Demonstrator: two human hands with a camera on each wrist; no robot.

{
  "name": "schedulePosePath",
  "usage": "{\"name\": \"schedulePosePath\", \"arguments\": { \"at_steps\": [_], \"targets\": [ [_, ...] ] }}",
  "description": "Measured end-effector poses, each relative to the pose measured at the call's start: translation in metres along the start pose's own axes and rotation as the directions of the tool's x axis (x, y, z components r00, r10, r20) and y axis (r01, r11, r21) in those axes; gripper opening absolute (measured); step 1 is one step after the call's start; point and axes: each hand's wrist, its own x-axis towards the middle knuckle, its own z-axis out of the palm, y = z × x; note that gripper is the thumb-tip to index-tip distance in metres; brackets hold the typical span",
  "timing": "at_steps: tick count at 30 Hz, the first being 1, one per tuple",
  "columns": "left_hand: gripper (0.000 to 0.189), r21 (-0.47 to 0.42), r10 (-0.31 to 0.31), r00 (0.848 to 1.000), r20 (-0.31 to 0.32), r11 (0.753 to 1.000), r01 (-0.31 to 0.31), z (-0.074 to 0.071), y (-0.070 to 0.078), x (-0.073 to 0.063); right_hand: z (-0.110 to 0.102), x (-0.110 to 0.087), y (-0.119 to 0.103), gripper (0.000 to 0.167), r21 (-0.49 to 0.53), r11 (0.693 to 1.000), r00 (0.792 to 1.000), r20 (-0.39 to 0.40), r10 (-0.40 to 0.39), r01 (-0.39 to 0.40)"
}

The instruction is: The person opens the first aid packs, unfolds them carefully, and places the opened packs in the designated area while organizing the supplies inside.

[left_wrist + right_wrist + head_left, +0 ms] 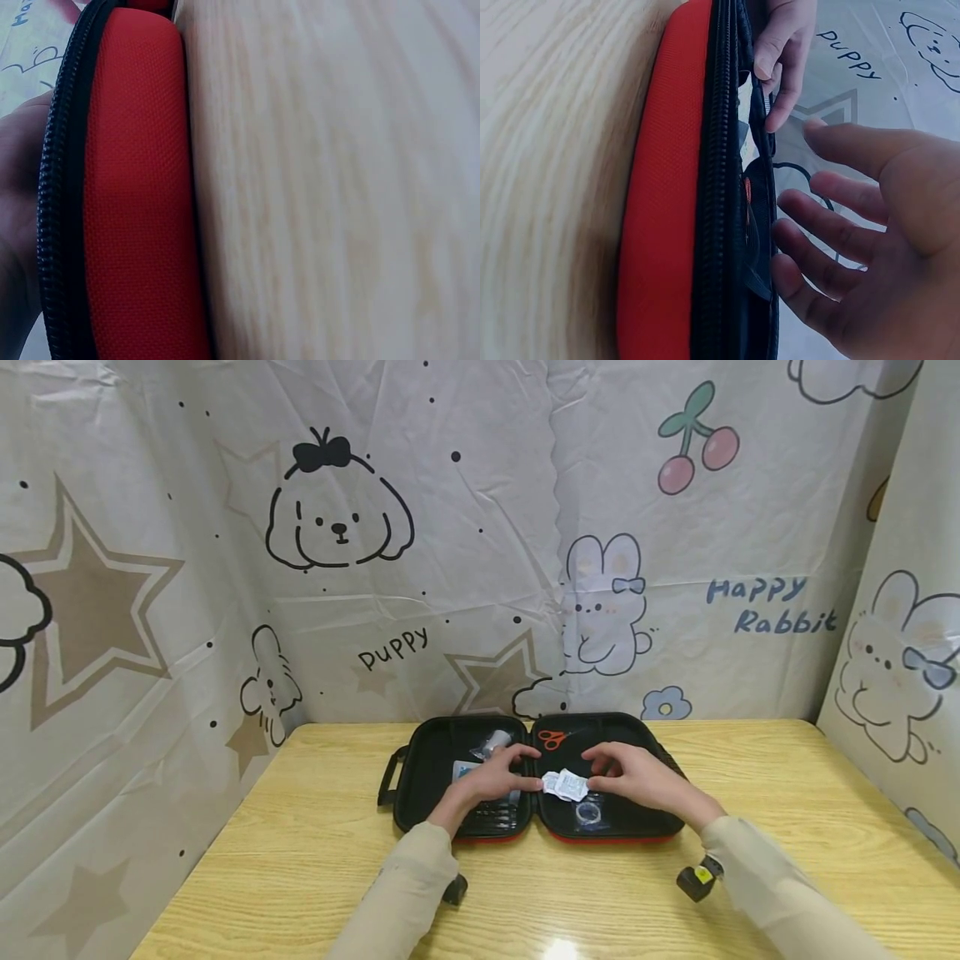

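Note:
Two or more small white packets (566,785) with faint print lie in the right half of an open black-lined case (652,827). At their left edge is the thumb of my left hand (491,777), its fingers spread apart over the middle of the case. My right hand (633,772) has its thumb by the packets' right edge. In the right wrist view the right hand's fingers (810,229) are loosely bent with nothing between them. The case's red side (142,180) fills much of the left wrist view, hiding most of the left hand.
Orange-handled scissors (552,740) lie behind the packets, and a clear coiled item (588,812) in front. The left half holds a bagged white roll (497,742), a white-blue packet (463,769) and several slim items (498,817). A handle (388,777) sticks out left on the wooden table (315,843).

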Motion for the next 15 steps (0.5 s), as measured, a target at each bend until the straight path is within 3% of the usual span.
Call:
{"name": "schedulePosePath", "arguments": {
  "at_steps": [15],
  "targets": [
    [0.055, 0.014, 0.008, 1.0, 0.003, 1.0, -0.008, 0.0, -0.003, 0.003, 0.006, 0.017, 0.001, 0.053, -0.003, 1.0, 0.989, 0.145, -0.005, 0.005]
  ]
}}
